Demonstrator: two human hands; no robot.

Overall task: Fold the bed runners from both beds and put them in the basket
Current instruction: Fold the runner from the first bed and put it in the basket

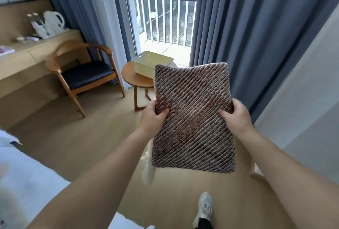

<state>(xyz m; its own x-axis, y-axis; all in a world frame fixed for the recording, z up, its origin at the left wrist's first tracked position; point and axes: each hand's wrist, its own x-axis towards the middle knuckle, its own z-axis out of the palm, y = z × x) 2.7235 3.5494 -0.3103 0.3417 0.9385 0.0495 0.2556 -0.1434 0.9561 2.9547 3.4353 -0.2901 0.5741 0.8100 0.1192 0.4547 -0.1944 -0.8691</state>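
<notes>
A folded bed runner [194,118], woven in brown, grey and rust diagonal stripes, is held up flat in front of me above the floor. My left hand [153,116] grips its left edge and my right hand [236,116] grips its right edge. White tassels [147,170] hang from its lower left corner. Beyond it, partly hidden by the runner's top edge, a cream perforated basket [146,63] stands on a small round wooden table [134,76] by the window. A corner of a white bed [23,179] shows at the lower left.
A wooden armchair [82,74] with a dark seat stands left of the round table, in front of a long wooden desk [27,56] carrying a kettle and small items. Grey curtains [256,36] frame the window. My foot in a white shoe [204,208] is on the wooden floor.
</notes>
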